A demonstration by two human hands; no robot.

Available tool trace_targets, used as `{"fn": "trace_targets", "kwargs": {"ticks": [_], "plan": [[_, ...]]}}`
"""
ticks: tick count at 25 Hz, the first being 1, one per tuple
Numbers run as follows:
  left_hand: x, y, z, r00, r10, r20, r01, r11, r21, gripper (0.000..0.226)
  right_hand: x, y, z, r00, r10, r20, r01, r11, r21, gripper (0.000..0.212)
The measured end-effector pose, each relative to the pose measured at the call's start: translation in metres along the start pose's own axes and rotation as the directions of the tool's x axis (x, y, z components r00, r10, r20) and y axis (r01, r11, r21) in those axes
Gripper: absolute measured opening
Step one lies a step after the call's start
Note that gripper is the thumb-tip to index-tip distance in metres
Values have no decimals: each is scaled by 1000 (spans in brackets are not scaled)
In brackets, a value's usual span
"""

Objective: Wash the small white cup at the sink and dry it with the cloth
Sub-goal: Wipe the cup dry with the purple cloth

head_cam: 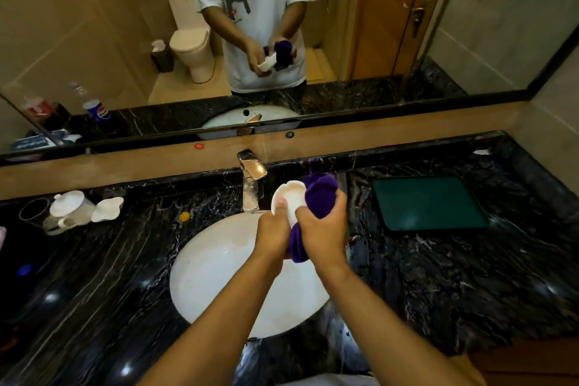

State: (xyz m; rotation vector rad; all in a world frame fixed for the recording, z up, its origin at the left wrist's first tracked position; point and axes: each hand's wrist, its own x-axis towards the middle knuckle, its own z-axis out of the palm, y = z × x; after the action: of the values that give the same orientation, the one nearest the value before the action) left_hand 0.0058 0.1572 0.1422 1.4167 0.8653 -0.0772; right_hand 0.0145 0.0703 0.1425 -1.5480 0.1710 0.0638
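Observation:
The small white cup [289, 197] is held above the back edge of the white sink [219, 266], its mouth tilted toward me. My left hand [272, 235] grips it from below, thumb on the rim. A purple cloth [319, 194] is bunched against the cup's right side and hangs down between my hands. My right hand [326, 229] is closed around that cloth. The chrome tap [250, 178] stands just left of the cup, and no water is seen running.
Black marble counter [109, 276] surrounds the sink. A white teapot [67, 205], a glass and a shell-shaped dish [108, 209] sit at the left. A dark green mat [429, 202] lies at the right. A mirror runs along the back wall.

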Motion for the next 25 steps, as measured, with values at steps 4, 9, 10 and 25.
{"fn": "trace_targets", "kwargs": {"ticks": [4, 9, 10, 25], "plan": [[-4, -28, -27, 701, 709, 79, -576, 497, 649, 38, 16, 5, -19, 994, 111, 14, -108, 988, -108, 53], [-7, -43, -50, 321, 719, 616, -839, -86, 538, 18, 32, 1, -31, 944, 287, 161, -279, 958, -70, 32], [-7, -40, -51, 301, 710, 637, -830, -133, 541, 17, 34, -1, -34, 926, 320, 200, -310, 947, -83, 30], [-25, -20, -11, 932, 353, 86, -329, 921, -208, 9, 15, -3, -20, 974, -17, 224, 25, 999, -33, 33]]}}
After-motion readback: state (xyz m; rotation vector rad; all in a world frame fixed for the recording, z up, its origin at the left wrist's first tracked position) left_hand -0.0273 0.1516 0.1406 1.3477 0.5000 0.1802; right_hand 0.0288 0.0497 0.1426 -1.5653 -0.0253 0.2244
